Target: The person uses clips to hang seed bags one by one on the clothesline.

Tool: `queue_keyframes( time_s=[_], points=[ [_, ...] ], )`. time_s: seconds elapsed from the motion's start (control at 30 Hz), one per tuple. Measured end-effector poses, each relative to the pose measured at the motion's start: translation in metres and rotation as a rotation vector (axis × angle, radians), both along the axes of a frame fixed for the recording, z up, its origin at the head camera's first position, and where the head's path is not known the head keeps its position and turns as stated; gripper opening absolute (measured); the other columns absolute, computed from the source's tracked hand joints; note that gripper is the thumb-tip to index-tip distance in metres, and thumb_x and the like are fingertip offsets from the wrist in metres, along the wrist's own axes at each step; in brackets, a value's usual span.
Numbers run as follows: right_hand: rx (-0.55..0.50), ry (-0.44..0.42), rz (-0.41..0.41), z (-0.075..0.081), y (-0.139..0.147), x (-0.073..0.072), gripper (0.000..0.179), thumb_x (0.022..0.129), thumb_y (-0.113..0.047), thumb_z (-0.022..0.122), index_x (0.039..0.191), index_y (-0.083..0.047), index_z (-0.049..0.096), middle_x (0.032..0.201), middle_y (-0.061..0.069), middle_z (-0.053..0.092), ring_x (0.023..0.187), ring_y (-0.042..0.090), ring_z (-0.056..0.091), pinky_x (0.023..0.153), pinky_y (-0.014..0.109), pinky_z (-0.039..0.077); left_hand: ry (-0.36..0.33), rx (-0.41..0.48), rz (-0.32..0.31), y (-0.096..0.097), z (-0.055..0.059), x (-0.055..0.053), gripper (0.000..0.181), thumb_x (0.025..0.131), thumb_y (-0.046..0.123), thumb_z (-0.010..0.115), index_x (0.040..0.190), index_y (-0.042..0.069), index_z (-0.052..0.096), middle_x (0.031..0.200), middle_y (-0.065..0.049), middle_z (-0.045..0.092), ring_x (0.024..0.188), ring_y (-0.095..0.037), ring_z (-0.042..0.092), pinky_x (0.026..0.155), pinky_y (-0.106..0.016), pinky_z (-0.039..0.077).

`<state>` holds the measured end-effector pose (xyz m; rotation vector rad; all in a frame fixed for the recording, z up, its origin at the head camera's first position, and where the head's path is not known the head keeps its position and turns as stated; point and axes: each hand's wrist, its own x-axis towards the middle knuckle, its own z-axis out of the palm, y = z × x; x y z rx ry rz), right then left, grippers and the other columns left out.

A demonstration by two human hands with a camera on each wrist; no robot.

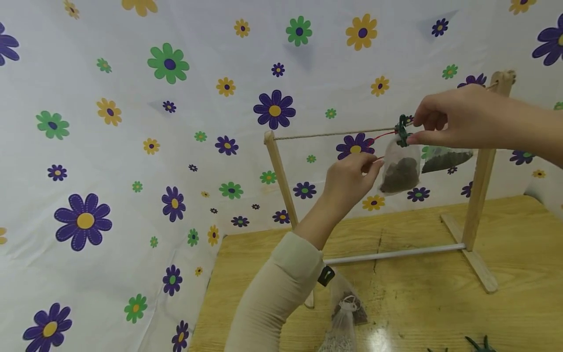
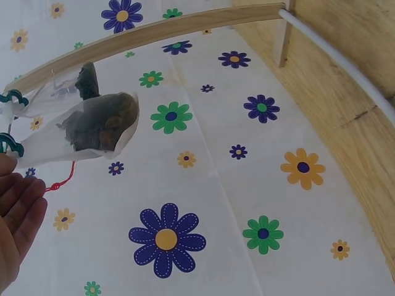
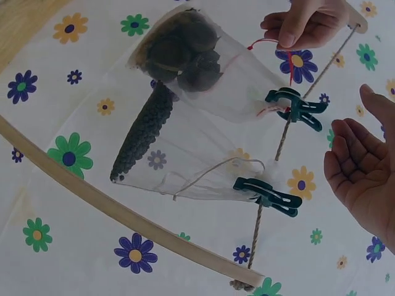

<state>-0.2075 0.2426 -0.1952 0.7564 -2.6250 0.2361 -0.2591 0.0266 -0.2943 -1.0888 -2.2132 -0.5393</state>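
Observation:
A sheer white drawstring bag (image 1: 401, 168) with dark, rounded lumps in its bottom hangs from the rope (image 1: 334, 133), held by a dark green clip (image 3: 296, 108). My left hand (image 1: 352, 178) pinches the bag's red drawstring (image 3: 265, 41) between thumb and fingers, just left of the bag. Beside the clip is my right hand (image 1: 466, 117), its fingers loosely bent with nothing in them; the right wrist view shows the hand (image 3: 367, 166) apart from the clip. A second sheer bag (image 3: 191, 142) with small dark grains hangs next to the first from another green clip (image 3: 268, 194).
The rope runs between two wooden posts (image 1: 479, 195) joined low down by a white rod (image 1: 396, 254). On the wooden table (image 1: 418, 303) lie more sheer filled bags (image 1: 343, 327) and green clips (image 1: 480, 344). A flower-printed sheet (image 1: 132, 195) covers the wall behind.

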Motion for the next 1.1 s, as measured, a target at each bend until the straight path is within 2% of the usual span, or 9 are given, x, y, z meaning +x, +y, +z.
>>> queue_keyframes(
  time_s=[0.23,0.4,0.57,0.63,0.73,0.8,0.87,1.0,1.1],
  points=[
    [-0.015,0.014,0.038,-0.016,0.001,0.011,0.026,0.073,-0.019,0.081,0.088,-0.005,0.066,0.073,-0.003,0.065,0.067,0.014,0.063,0.058,0.031,0.052,-0.054,-0.042,-0.046,-0.016,-0.02,0.015,0.017,0.092,0.021,0.063,0.096,0.008,0.071,0.084,0.001,0.07,0.074,-0.006,0.064,0.064,-0.013,0.048],
    [-0.012,0.042,0.104,-0.037,0.0,0.021,0.028,0.068,-0.017,0.084,0.087,-0.007,0.066,0.076,-0.003,0.064,0.064,0.012,0.061,0.059,0.031,0.053,-0.041,-0.055,-0.067,-0.03,-0.036,0.03,0.015,0.09,0.02,0.065,0.098,0.008,0.071,0.087,0.0,0.071,0.075,-0.006,0.066,0.064,-0.016,0.05],
    [0.043,0.106,0.184,-0.061,-0.003,0.034,0.028,0.067,-0.024,0.085,0.085,-0.012,0.066,0.073,-0.01,0.057,0.064,0.006,0.052,0.055,0.027,0.048,-0.072,-0.071,-0.064,-0.047,-0.051,0.042,0.017,0.09,0.02,0.065,0.1,0.008,0.071,0.09,-0.001,0.072,0.078,-0.007,0.067,0.066,-0.017,0.051],
    [0.049,0.155,0.218,-0.071,-0.003,0.04,0.028,0.073,-0.035,0.08,0.084,-0.015,0.065,0.071,-0.012,0.054,0.064,0.004,0.048,0.053,0.025,0.045,-0.091,-0.085,-0.062,-0.054,-0.057,0.044,0.017,0.09,0.02,0.065,0.101,0.007,0.07,0.09,-0.002,0.072,0.078,-0.007,0.067,0.067,-0.018,0.052],
    [0.029,0.209,0.263,-0.086,-0.004,0.046,0.04,0.088,-0.055,0.055,0.083,-0.017,0.064,0.072,-0.013,0.052,0.064,0.002,0.046,0.051,0.021,0.043,-0.123,-0.118,-0.055,-0.062,-0.066,0.046,0.019,0.091,0.022,0.064,0.102,0.007,0.07,0.09,-0.003,0.072,0.079,-0.009,0.067,0.067,-0.018,0.052],
    [0.007,0.25,0.318,-0.095,-0.004,0.048,0.051,0.093,-0.059,0.036,0.081,-0.017,0.063,0.072,-0.014,0.052,0.063,0.0,0.045,0.05,0.017,0.04,-0.156,-0.136,-0.047,-0.067,-0.072,0.048,0.02,0.092,0.022,0.064,0.104,0.007,0.07,0.091,-0.003,0.072,0.079,-0.009,0.067,0.067,-0.018,0.052],
    [-0.006,0.28,0.365,-0.104,-0.004,0.05,0.054,0.095,-0.056,0.027,0.081,-0.017,0.061,0.072,-0.014,0.051,0.062,-0.001,0.043,0.049,0.013,0.037,-0.193,-0.16,-0.035,-0.07,-0.078,0.049,0.022,0.092,0.023,0.063,0.105,0.007,0.07,0.093,-0.003,0.072,0.08,-0.009,0.068,0.067,-0.017,0.052],
    [0.001,0.249,0.386,-0.125,-0.001,0.055,0.051,0.096,-0.053,0.026,0.079,-0.018,0.059,0.072,-0.015,0.05,0.063,-0.003,0.039,0.05,0.011,0.034,-0.265,-0.222,-0.004,-0.077,-0.092,0.055,0.024,0.093,0.027,0.062,0.106,0.009,0.07,0.097,-0.002,0.072,0.081,-0.007,0.067,0.066,-0.014,0.051],
    [0.027,0.165,0.368,-0.142,0.003,0.058,0.047,0.095,-0.053,0.032,0.081,-0.018,0.059,0.073,-0.014,0.049,0.063,-0.002,0.039,0.05,0.015,0.036,-0.336,-0.263,0.017,-0.082,-0.104,0.06,0.025,0.093,0.029,0.061,0.106,0.01,0.071,0.099,-0.002,0.072,0.082,-0.005,0.067,0.066,-0.013,0.05]
  ],
)
